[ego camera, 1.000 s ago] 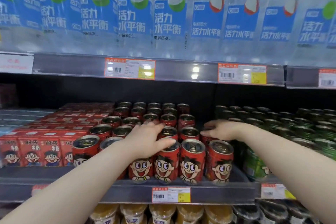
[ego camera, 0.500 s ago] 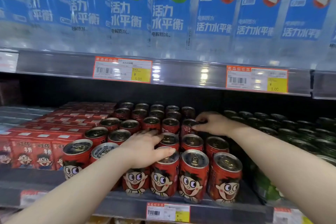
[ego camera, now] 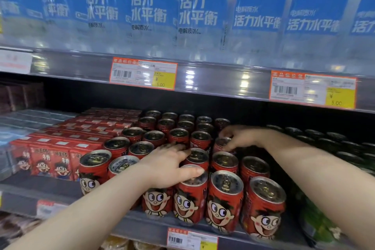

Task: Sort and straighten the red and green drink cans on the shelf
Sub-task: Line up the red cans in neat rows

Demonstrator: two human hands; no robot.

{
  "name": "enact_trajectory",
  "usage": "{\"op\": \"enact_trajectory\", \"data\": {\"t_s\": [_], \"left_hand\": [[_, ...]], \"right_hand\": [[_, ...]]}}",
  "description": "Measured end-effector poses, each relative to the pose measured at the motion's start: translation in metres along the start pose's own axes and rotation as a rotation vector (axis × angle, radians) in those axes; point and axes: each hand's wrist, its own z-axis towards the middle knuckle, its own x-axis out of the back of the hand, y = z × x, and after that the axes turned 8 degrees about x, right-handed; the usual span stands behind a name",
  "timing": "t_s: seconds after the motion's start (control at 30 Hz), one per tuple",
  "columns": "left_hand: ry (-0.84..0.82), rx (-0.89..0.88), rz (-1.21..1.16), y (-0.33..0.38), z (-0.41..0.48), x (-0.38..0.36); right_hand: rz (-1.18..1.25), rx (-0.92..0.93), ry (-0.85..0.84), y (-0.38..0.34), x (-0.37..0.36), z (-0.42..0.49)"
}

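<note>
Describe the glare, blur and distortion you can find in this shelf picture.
Head view: bright glare patches on the upper shelf rail; the water bottles look softly blurred; the wide-angle lens slants and bends the shelf edges; the green cans sit in dark shadow.

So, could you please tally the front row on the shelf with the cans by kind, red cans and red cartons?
Red cans: 6, two of them partly covered by the left hand and its forearm
Red cartons: 4
Total: 10
</note>
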Motion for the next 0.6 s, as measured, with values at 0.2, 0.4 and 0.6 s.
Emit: {"op": "enact_trajectory", "data": {"t_s": [0.2, 0.4, 0.6], "left_hand": [[0.068, -0.006, -0.209, -0.006, 0.005, -0.004], [0.252, 0.071, -0.156, -0.037, -0.005, 0.014], [0.023, 0.314, 0.035, -0.072, -0.021, 0.021]], "right_hand": [[-0.061, 0.139, 0.141, -0.036, -0.015, 0.019], [-0.107, 0.131, 0.119, -0.048, -0.029, 0.033], [-0.140, 0.111, -0.006, -0.052, -0.019, 0.026]]}}
